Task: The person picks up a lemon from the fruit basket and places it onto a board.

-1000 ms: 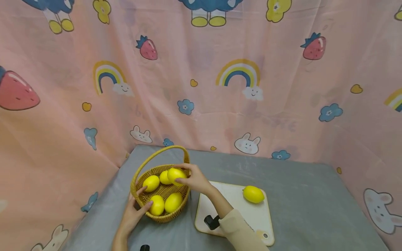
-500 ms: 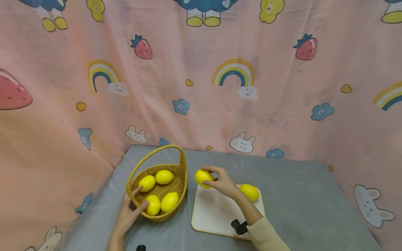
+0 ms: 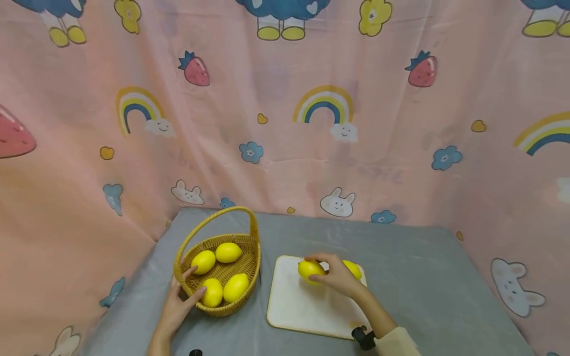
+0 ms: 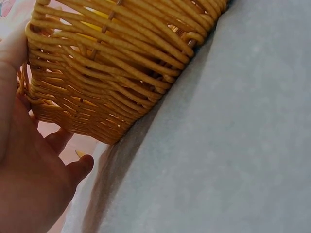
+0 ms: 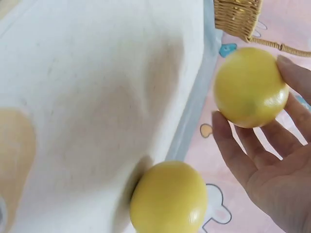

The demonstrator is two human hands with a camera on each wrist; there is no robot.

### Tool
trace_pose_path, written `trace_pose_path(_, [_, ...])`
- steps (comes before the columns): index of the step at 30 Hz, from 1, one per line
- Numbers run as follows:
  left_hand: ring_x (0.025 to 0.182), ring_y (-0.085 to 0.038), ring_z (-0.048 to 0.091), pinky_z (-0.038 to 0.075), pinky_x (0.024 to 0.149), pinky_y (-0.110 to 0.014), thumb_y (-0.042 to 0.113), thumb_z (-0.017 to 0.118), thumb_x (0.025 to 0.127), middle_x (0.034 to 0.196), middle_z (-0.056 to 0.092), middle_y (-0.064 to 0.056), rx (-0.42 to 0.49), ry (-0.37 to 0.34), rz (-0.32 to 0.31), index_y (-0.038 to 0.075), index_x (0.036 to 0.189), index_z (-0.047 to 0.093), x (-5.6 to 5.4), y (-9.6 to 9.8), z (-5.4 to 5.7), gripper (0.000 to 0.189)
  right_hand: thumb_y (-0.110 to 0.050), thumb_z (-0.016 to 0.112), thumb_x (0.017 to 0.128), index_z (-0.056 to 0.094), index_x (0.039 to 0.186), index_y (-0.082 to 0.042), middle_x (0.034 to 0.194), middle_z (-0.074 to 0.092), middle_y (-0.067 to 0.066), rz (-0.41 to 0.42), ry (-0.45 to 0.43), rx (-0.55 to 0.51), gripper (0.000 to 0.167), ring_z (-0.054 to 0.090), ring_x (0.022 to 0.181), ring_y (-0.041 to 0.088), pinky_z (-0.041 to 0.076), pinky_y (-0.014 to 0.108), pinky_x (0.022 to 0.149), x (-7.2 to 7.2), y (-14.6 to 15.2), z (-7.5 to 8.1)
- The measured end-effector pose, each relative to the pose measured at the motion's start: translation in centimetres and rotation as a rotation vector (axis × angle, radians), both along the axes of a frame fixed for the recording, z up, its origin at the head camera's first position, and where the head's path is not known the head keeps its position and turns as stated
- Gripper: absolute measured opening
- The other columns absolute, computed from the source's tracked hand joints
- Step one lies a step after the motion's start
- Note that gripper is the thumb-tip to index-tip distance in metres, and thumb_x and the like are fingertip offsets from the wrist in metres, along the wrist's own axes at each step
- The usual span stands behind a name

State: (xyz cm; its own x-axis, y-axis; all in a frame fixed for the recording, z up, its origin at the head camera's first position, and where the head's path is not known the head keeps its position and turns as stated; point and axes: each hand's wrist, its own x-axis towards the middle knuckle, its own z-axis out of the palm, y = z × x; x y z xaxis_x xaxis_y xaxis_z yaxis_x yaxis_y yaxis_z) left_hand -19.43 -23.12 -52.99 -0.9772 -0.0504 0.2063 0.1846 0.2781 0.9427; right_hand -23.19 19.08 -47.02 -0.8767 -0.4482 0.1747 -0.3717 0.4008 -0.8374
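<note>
My right hand grips a yellow lemon just above the white cutting board. A second lemon lies on the board's far right corner, behind that hand. A wicker basket with an arched handle stands to the left and holds several lemons. My left hand rests with straight fingers against the basket's near left rim; in the left wrist view its palm lies against the woven wall.
A grey cloth covers the table. A pink cartoon-print curtain closes in the back and both sides. The board sits right of the basket, with bare grey cloth to its right.
My right hand has carried a lemon out of the basket, rightward and down to just over the cutting board beside the other lemon. The left hand stayed on the basket.
</note>
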Motion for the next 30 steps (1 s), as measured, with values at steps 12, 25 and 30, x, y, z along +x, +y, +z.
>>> trace_pose_path(12, [0.148,-0.041,0.005,0.021,0.094,-0.002,0.012,0.072,0.091,0.165,0.004,-0.014,-0.001,-0.002,-0.007,0.002,0.145,0.047,0.1,-0.2,0.1,0.060,-0.005,0.077,0.085,0.067,0.120,-0.001,0.122,0.066,0.013,-0.052,0.066,0.155,0.036,0.059,0.108,0.031,0.050,0.046,0.089,0.6,1.4,-0.4])
trace_pose_path(25, [0.148,-0.041,0.006,0.023,0.094,-0.003,0.013,0.072,0.091,0.164,0.003,-0.017,-0.002,-0.007,-0.014,0.001,0.144,0.047,-0.1,-0.1,-0.1,0.060,-0.003,0.080,0.080,0.069,0.115,-0.001,0.120,0.068,0.015,-0.124,0.117,0.274,0.037,0.062,0.108,0.034,0.049,0.051,0.091,0.8,1.6,-1.3])
trace_pose_path(30, [0.148,-0.042,0.007,0.023,0.093,-0.002,0.014,0.073,0.091,0.165,0.004,-0.015,-0.011,-0.014,-0.005,0.002,0.144,0.047,-0.1,-0.1,-0.1,0.061,-0.003,0.080,0.080,0.069,0.116,0.000,0.119,0.068,0.015,-0.130,0.118,0.293,0.037,0.062,0.109,0.034,0.049,0.050,0.091,0.7,1.7,-1.3])
